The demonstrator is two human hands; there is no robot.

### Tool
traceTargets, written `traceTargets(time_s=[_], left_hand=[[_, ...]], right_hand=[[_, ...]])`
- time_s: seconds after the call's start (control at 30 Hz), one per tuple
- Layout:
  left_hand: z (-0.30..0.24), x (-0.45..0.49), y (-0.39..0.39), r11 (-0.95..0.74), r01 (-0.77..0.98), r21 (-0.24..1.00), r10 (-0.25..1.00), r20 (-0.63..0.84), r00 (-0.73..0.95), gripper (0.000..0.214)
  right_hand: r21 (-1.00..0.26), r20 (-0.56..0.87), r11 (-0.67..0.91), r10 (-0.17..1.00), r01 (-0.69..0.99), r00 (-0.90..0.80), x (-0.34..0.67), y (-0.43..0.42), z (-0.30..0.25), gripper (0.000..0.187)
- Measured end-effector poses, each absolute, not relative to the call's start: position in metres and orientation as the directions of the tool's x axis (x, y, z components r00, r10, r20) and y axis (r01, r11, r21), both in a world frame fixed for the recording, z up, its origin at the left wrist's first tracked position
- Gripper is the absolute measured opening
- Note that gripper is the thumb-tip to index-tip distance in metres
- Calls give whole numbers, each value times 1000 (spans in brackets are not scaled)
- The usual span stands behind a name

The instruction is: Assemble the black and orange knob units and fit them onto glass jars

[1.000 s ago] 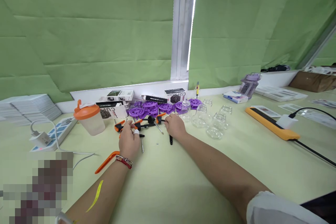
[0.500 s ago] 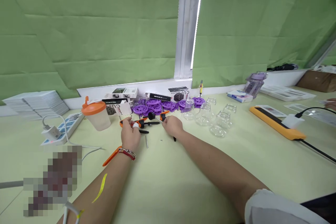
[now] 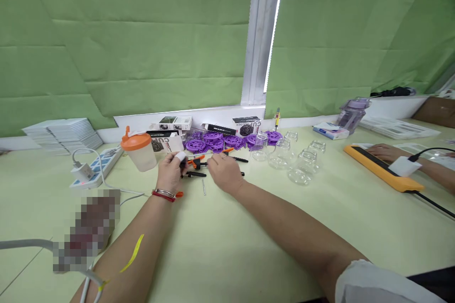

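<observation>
My left hand [image 3: 169, 173], with a white wrap on one digit, is closed round a small black part [image 3: 184, 164], mostly hidden by the fingers. An orange-and-black piece [image 3: 195, 164] shows between my hands, its dark end reaching towards my right fingertips. My right hand [image 3: 223, 173] is closed, back of the hand towards me; what its fingers pinch is hidden. Black pen-like parts [image 3: 195, 174] lie by the hands. A thin metal rod [image 3: 204, 187] lies in front of them, and an orange strip [image 3: 179, 194] shows beside my left wrist.
Purple wheel-shaped parts [image 3: 213, 140] and printed boxes [image 3: 246, 126] line the back. Clear glass jars [image 3: 300, 170] stand to the right, an orange-lidded cup [image 3: 140, 154] to the left. Power strips [image 3: 384, 169] lie on both sides. Another person's hand [image 3: 386, 152] is at far right.
My hands have drawn closer together, the right one moving left. An orange-and-black piece formerly at my right fingertips is now largely behind that hand. Another person's hand has reached in at right.
</observation>
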State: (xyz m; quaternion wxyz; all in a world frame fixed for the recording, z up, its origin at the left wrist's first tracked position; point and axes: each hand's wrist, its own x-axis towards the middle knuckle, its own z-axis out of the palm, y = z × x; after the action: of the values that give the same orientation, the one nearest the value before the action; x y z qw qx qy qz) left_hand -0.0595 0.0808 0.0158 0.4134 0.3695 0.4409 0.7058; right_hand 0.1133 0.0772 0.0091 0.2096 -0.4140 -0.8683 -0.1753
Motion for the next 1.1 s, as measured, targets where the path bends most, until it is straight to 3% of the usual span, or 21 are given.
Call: traceTargets(time_s=[0.07,0.13,0.23,0.47,0.57,0.67,0.73,0.83,0.93,1.1], left_hand=[[17,-64,84,-354,-259,898,846,189,-499,23],[18,-66,86,-406,-271,873,791,187,-583,22],[18,-66,86,-432,-299,851,759,165,-629,22],[19,-59,82,-449,-315,836,785,201,-586,23],[17,-54,80,-448,-298,843,801,230,-553,26],[14,-47,78,-422,-282,862,834,247,-493,30],[12,-40,76,-382,-285,879,868,235,-438,33],[10,-28,69,-309,-290,906,918,204,-341,33],[8,-15,59,-237,-284,929,960,180,-214,29],[5,7,39,-143,-183,973,989,146,2,26]], right_hand=[[167,406,719,574,675,-711,95,63,4,19],[123,333,787,542,605,-772,74,48,-2,20],[-4,255,785,599,619,-759,45,36,-10,25],[-131,231,671,737,730,-635,38,40,-9,20],[-263,280,645,763,718,-583,58,41,4,18],[-486,287,570,820,662,-495,89,45,20,16],[-693,288,480,869,538,-403,114,51,28,19],[-944,224,270,946,191,-232,155,61,33,25],[-990,102,88,985,-108,-140,190,69,28,39],[-990,28,19,998,-138,-62,219,80,7,45]])
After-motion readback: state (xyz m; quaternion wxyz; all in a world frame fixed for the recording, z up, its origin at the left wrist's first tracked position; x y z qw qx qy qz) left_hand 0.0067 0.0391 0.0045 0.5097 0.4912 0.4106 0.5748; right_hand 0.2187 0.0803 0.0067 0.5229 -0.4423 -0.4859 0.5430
